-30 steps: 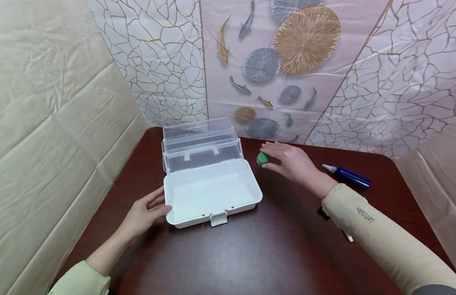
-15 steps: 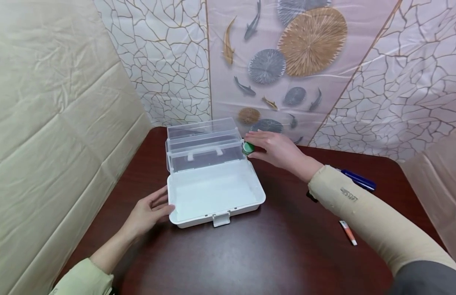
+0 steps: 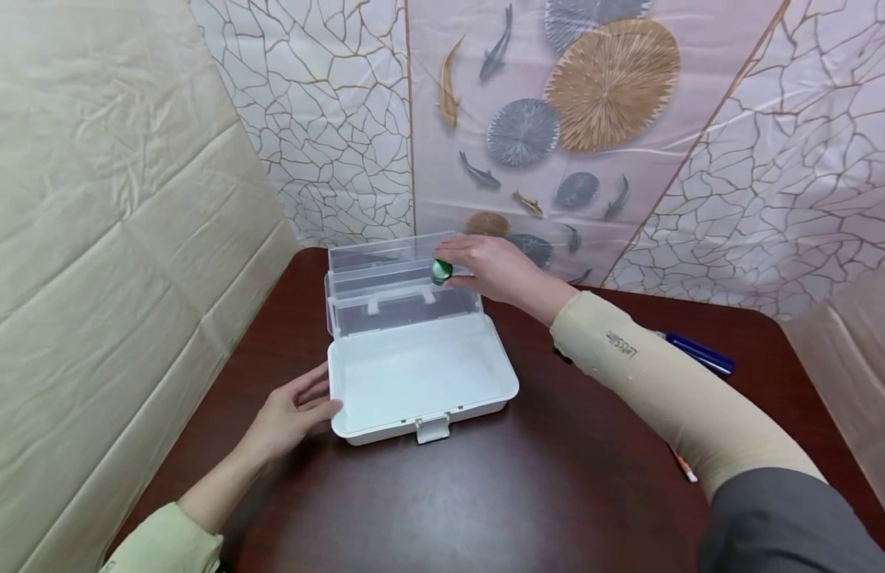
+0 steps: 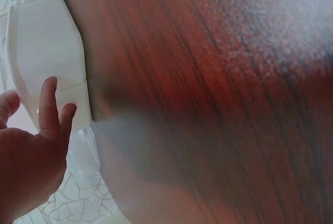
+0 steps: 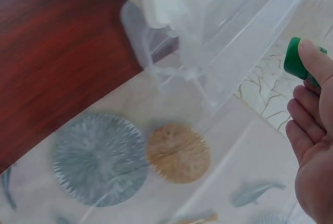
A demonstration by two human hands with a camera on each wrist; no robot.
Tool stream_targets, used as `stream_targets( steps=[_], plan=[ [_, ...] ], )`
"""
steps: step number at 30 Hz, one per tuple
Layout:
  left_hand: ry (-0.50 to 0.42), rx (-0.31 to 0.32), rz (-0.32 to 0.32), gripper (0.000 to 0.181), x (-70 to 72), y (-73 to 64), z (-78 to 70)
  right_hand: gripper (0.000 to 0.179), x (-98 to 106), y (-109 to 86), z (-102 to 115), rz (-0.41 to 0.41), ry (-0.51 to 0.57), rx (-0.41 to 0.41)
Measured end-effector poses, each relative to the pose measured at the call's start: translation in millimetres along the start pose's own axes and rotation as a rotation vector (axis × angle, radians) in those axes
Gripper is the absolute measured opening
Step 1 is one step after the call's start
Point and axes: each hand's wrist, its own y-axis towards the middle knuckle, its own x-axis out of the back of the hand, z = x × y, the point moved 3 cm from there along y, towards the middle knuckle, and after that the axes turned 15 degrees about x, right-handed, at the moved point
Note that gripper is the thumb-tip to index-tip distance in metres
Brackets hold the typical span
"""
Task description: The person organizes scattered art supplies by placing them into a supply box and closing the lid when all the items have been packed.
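A white storage box with a clear lid folded back stands open on the table. My left hand grips its front left corner, the thumb over the rim and the fingers along the outer wall. The left wrist view also shows those fingers against the white side wall. My right hand pinches a small shiny green cylinder between thumb and fingers, above the raised lid. In the right wrist view, the thumb partly covers the green cylinder; its exact kind cannot be told.
A dark blue bottle lies on the right side of the table, its nozzle end mostly behind the right sleeve. Part of a small orange and white tube shows beside that sleeve. Patterned cloth hangs behind the table.
My right hand has carried the green cylinder leftward, from right of the box to above its clear lid. The left hand keeps its hold on the box corner. The view has shifted slightly.
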Motion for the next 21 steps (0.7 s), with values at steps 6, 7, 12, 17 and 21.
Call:
stream_targets(
  steps=[6,7,12,17,21],
  plan=[
    [0.004,0.008,-0.006,0.077,0.2,1.3,-0.1,0.045,-3,23.3,-3,0.028,0.013,-0.003],
    [0.004,0.01,-0.006,0.077,0.2,1.6,-0.4,0.042,-3,26.7,-3,0.031,0.013,0.0],
    [0.005,0.013,-0.007,0.078,-0.6,2.7,-1.3,0.021,-8,44.5,-2,0.035,0.013,0.032],
    [0.01,0.017,-0.013,0.077,-0.9,1.8,0.4,0.028,-15,61.9,-2,0.088,0.021,0.028],
    [0.012,0.017,-0.019,0.077,-0.4,0.0,1.7,0.033,-21,74.3,0,0.129,0.038,-0.005]
  ],
)
